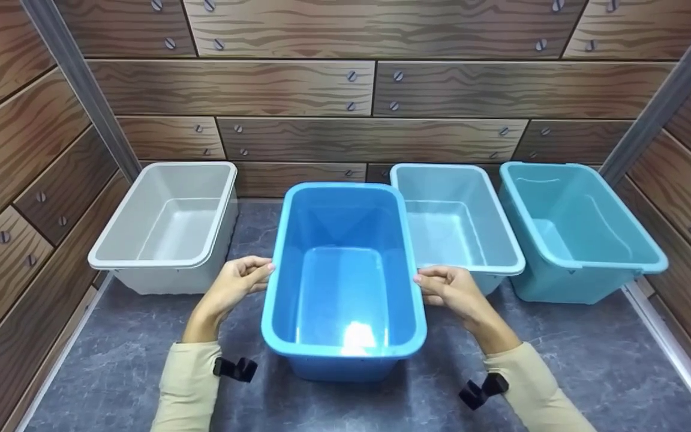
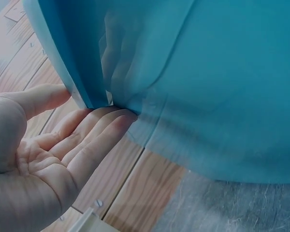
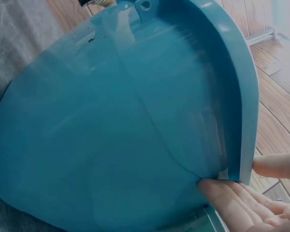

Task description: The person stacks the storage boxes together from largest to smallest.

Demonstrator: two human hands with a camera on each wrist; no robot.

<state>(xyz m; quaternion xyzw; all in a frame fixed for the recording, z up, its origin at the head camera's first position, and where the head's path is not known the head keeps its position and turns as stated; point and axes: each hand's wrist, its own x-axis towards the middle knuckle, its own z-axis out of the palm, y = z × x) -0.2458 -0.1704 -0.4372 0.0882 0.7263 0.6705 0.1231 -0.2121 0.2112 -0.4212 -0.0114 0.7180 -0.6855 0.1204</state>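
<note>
Tan sleeves point(image 1: 188, 384) are seen nearest. Just ahead, in the middle, the blue bin point(image 1: 342, 288) is held by both sides: one side is pinched by the left hand point(image 1: 234, 286), the other by the right hand point(image 1: 454, 294). Farther back, a white bin point(image 1: 183, 228) is seen on the left, and a pale blue bin point(image 1: 441, 225) and a green-blue bin point(image 1: 579, 225) on the right, all backed by a wood wall point(image 1: 441, 138).

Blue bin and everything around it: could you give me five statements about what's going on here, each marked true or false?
1. The left hand holds the blue bin. True.
2. The right hand lies flat inside the blue bin. False: the right hand holds its rim.
3. In the head view, the teal bin stands furthest right. True.
4. The white bin sits inside the blue bin. False: the white bin stands apart, left of it.
5. The head view shows four bins. True.
</note>
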